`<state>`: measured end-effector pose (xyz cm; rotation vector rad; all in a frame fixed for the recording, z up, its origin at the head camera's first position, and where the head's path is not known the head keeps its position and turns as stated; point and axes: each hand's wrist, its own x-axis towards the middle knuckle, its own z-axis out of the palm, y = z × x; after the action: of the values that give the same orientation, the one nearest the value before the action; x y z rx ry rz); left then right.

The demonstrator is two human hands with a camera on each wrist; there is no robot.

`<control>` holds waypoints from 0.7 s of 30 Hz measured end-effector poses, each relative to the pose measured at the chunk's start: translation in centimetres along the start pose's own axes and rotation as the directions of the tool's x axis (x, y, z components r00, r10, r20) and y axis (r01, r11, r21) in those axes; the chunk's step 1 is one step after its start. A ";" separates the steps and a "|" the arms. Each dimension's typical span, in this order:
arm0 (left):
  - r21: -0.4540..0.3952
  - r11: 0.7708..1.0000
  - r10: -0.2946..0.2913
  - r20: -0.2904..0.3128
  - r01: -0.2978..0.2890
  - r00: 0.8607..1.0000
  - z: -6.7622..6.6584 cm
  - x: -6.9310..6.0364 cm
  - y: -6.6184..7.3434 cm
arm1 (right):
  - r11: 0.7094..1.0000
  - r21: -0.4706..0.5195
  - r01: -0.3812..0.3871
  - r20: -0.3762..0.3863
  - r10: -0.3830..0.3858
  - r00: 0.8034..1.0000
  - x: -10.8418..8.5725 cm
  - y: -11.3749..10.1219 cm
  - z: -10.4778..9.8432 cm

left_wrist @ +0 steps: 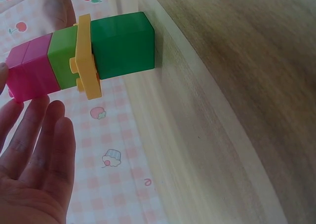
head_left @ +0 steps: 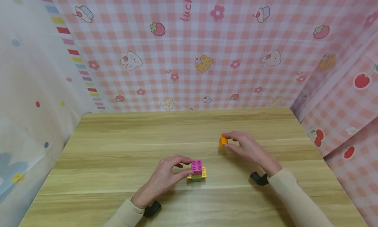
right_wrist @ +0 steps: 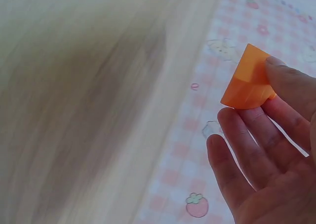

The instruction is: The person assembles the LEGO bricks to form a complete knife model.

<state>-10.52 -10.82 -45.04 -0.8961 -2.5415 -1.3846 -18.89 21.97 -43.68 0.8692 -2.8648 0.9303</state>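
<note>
A small stack of toy building bricks stands upright on the table. At its bottom is a dark green brick (left_wrist: 123, 46), under a wider yellow plate (left_wrist: 88, 58). Above these sit a light green brick (left_wrist: 64, 54) and, at the top, a pink brick (head_left: 196, 167) with studs. My left hand (head_left: 166, 172) pinches the pink brick between thumb and fingers from the left. Farther back and to the right, my right hand (head_left: 246, 146) holds an orange brick (head_left: 222, 142) above the table. One face of it looks curved in the right wrist view.
The wooden table (head_left: 124, 131) runs back to a pink checked cloth (head_left: 183, 56) with printed cartoons. A pale dotted cloth (head_left: 38, 76) hangs at the left and another checked cloth (head_left: 348, 115) at the right. Black wrist fittings (head_left: 259, 178) show under both wrists.
</note>
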 end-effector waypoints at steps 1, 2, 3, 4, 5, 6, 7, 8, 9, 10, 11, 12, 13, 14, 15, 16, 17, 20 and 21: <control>0.000 1.000 -0.002 -0.001 0.002 1.000 0.0 0.0 0.0 | 1.000 0.001 0.005 -0.010 -0.005 1.000 -0.1 -0.2 0.0; -0.001 1.000 -0.005 0.000 0.005 1.000 0.0 0.0 0.0 | 1.000 0.004 0.012 -0.019 -0.012 1.000 -0.1 -0.3 0.0; 0.000 1.000 -0.008 -0.001 0.008 1.000 0.0 0.0 0.0 | 1.000 0.006 0.021 -0.029 -0.020 0.999 -0.2 -0.5 0.0; -0.001 1.000 -0.010 0.000 0.010 1.000 0.0 0.0 0.1 | 1.000 0.006 0.026 -0.036 -0.026 0.999 -0.3 -0.6 0.0; -0.003 1.000 -0.012 -0.001 0.012 1.000 0.0 0.0 0.1 | 0.999 0.007 0.031 -0.044 -0.031 0.999 -0.4 -0.8 0.0; -0.004 1.000 -0.011 -0.002 0.011 1.000 0.0 0.0 0.1 | 0.999 0.009 0.032 -0.048 -0.032 0.998 -0.4 -0.9 0.0; -0.007 1.000 -0.013 -0.001 0.013 1.000 0.0 0.0 0.1 | 0.999 0.013 0.033 -0.053 -0.033 0.998 -0.5 -1.0 0.0; -0.010 1.000 -0.014 0.000 0.014 1.000 0.0 0.0 0.1 | 0.999 0.018 0.036 -0.057 -0.035 0.998 -0.6 -1.2 0.0; -0.012 1.000 -0.016 0.001 0.016 1.000 0.0 0.0 0.1 | 0.999 0.022 0.037 -0.060 -0.036 0.998 -0.6 -1.3 0.0; -0.016 1.000 -0.017 0.002 0.017 1.000 0.0 0.0 0.1 | 0.999 0.025 0.037 -0.063 -0.035 0.997 -0.7 -1.5 0.1; -0.018 1.000 -0.019 0.004 0.019 1.000 0.0 0.0 0.2 | 0.999 0.029 0.039 -0.066 -0.037 0.997 -0.7 -1.6 0.1; -0.018 1.000 -0.024 0.005 0.024 1.000 0.0 0.0 0.2 | 0.999 0.034 0.039 -0.068 -0.037 0.997 -0.8 -1.8 0.1; -0.019 0.999 -0.035 0.009 0.035 0.999 -0.1 0.0 0.2 | 0.998 0.037 0.040 -0.070 -0.038 0.997 -0.8 -1.9 0.1; -0.018 0.999 -0.042 0.012 0.042 0.999 -0.1 0.0 0.2 | 0.998 0.040 0.041 -0.072 -0.038 0.997 -0.8 -2.1 0.1; -0.017 0.999 -0.051 0.014 0.051 0.999 -0.1 0.0 0.3 | 0.998 0.041 0.045 -0.074 -0.042 0.996 -0.9 -2.2 0.1; -0.016 0.998 -0.059 0.018 0.059 0.998 -0.1 0.1 0.3 | 0.998 0.045 0.046 -0.076 -0.042 0.996 -0.9 -2.4 0.0; -0.014 0.998 -0.067 0.020 0.067 0.998 -0.1 0.1 0.3 | 0.998 0.050 0.048 -0.078 -0.044 0.996 -1.0 -2.6 0.0; -0.014 0.996 -0.087 0.028 0.087 0.996 -0.1 0.1 0.4 | 0.996 0.053 0.070 -0.092 -0.064 0.994 -1.1 -3.1 -0.1; -0.013 0.996 -0.089 0.028 0.090 0.996 -0.1 0.1 0.4 | 0.995 0.057 0.078 -0.098 -0.073 0.993 -1.1 -3.2 -0.1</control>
<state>-10.36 -10.69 -44.65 -0.8188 -2.6261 -1.4259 -16.33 20.42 -42.02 0.9046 -2.7168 1.0260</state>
